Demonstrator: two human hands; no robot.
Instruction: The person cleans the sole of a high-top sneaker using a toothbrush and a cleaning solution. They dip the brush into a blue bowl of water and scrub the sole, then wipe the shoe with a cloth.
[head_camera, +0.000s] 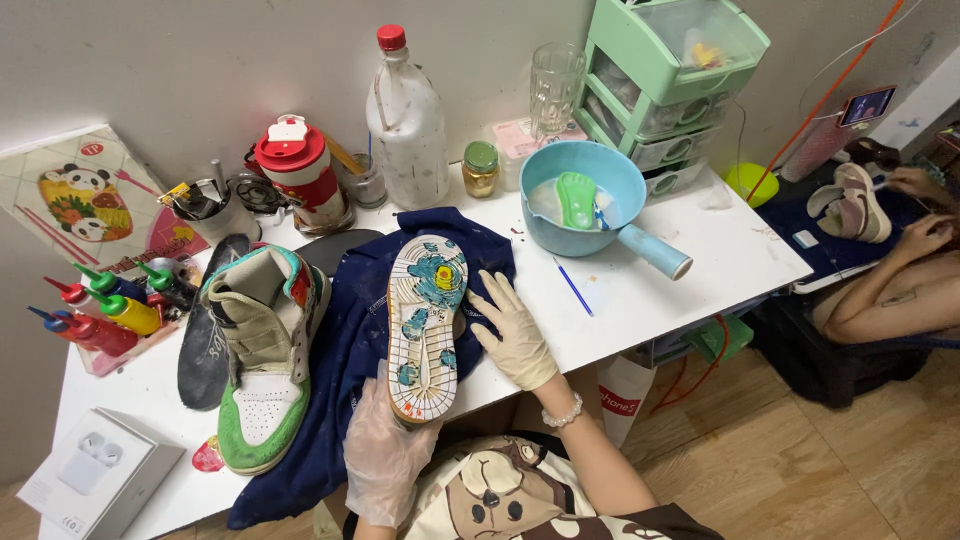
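I have a sneaker (426, 322) turned sole-up on the dark blue cloth (340, 350), its white tread patched blue and yellow.

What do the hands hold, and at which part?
The left hand grips the sole-up sneaker at its near end. The right hand rests flat beside it.

Soft, even indoor light is falling from above, keeping the white table (690, 262) bright without blowing it out. Shadows are staying short and faint, pooling only under the blue cloth (345, 350) and beside the blue bowl (585, 235). Mild glare is glinting off the clear plastic bottle (408, 130) and the drinking glass (556, 88). Focus is holding sharp across the centre. The wide lens is bending the edges, so the green drawer unit (670, 85) is leaning outward. The lower left corner is sitting dimmer, and the wooden floor (800, 470) is looking slightly softer.
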